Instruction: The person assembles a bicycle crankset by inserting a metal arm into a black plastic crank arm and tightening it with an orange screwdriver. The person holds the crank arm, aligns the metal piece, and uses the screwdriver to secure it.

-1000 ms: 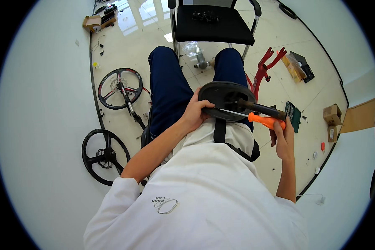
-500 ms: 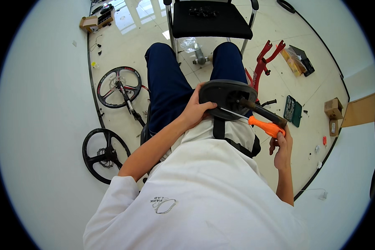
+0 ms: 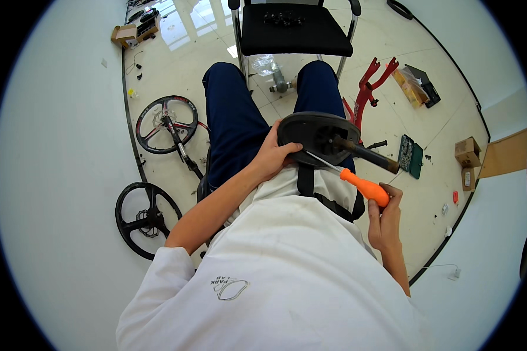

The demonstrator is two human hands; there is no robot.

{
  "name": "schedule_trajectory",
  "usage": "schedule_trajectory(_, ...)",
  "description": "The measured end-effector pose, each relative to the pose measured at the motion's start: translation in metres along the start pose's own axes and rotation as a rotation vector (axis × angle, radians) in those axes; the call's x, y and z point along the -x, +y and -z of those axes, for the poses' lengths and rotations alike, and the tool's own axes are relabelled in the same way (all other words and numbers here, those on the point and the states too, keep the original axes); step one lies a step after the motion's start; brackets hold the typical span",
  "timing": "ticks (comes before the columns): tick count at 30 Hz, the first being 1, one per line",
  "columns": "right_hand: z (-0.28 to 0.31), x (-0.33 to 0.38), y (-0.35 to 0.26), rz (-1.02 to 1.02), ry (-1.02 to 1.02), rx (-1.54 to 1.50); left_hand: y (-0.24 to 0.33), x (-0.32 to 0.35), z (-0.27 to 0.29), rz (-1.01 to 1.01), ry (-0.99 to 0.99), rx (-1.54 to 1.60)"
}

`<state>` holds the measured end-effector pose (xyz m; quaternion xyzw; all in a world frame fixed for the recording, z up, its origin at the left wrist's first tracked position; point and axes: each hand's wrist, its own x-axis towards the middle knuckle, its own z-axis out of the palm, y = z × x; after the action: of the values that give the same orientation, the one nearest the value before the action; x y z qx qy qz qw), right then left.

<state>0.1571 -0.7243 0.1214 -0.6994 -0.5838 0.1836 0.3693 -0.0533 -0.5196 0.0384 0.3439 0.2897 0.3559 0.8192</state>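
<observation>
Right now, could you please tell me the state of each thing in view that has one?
Saddle: held by left fingers, underside showing, post attached.
Screwdriver: in right fingers, tip near the saddle's rim.
Green case: open.
Upper-left carton: open.
Chair: upright, dark parts on it.
Red frame: no wheel between its prongs.
Lower wheel: brake disc attached.
Upper wheel: attached to a fork.

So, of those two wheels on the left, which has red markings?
The farther wheel, higher in the picture; the nearer wheel is black, without red.

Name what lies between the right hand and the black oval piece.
In the head view, an orange-handled screwdriver bridges the right hand and the black oval piece.
</observation>
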Motion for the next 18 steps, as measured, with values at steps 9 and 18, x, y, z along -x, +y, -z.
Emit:
schedule_trajectory(9, -0.004, -0.008, -0.002, 0.132, 0.134, 0.022, -0.002, 0.000, 0.000, -0.030, -0.027, -0.030)
schedule_trajectory(18, 0.000, -0.002, 0.007, -0.168, -0.061, -0.177, 0.002, 0.002, 0.002, -0.013, -0.065, 0.117)
